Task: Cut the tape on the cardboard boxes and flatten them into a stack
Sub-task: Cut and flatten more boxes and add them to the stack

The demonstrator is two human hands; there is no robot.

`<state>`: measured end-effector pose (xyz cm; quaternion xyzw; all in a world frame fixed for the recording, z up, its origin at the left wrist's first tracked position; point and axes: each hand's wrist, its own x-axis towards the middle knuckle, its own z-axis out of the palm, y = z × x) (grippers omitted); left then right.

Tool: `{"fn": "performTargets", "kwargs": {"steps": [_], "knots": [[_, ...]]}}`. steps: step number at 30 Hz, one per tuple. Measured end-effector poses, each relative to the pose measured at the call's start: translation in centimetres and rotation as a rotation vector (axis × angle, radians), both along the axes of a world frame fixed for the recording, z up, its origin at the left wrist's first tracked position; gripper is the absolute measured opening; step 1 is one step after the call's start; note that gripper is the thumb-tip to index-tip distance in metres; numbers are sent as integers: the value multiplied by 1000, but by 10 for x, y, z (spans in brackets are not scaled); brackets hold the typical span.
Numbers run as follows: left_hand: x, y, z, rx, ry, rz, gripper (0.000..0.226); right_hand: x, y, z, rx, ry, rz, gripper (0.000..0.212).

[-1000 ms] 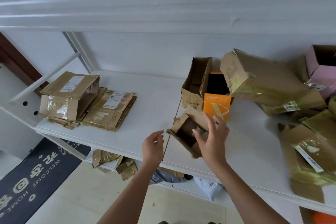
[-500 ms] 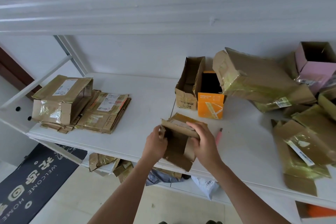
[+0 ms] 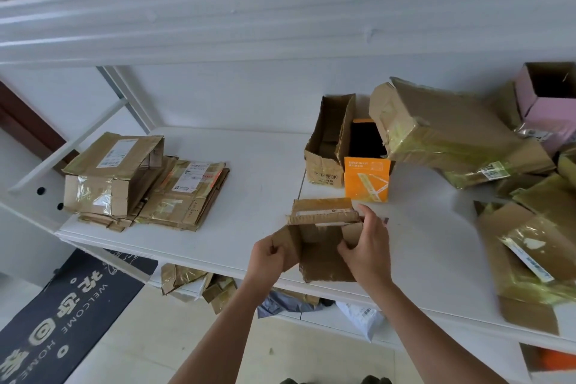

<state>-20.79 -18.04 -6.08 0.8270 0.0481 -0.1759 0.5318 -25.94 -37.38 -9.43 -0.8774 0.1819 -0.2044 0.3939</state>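
Note:
I hold a small brown cardboard box (image 3: 321,246) over the front edge of the white shelf (image 3: 258,184), its flaps spread open. My left hand (image 3: 268,262) grips its left flap and my right hand (image 3: 367,246) grips its right side. A stack of flattened boxes (image 3: 184,193) lies at the shelf's left end, with a partly collapsed taped box (image 3: 109,174) on top of it. Behind my right hand a small pink object (image 3: 385,220) lies on the shelf, mostly hidden.
An open brown box (image 3: 327,146) and an orange box (image 3: 367,178) stand at the back. Several taped boxes (image 3: 442,131) and a pink box (image 3: 548,103) pile up on the right. More cardboard (image 3: 193,284) lies on the lower shelf. A dark doormat (image 3: 62,321) covers the floor.
My right hand picked the small box up from the shelf and my left hand joined it. Both hands have since pulled its flaps apart, opening it wider.

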Motion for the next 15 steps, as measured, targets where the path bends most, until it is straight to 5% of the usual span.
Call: {"fn": "performTargets", "kwargs": {"steps": [3, 9, 12, 15], "knots": [[5, 4, 0, -124, 99, 147, 21, 0, -6, 7, 7, 95, 212, 73], [11, 28, 11, -817, 445, 502, 33, -9, -2, 11, -20, 437, 658, 59], [14, 39, -8, -740, 570, 494, 47, -12, 6, 3, -124, 605, 728, 55], [15, 39, -29, -326, 475, 399, 24, -8, 16, 3, -200, 632, 723, 48]]}}
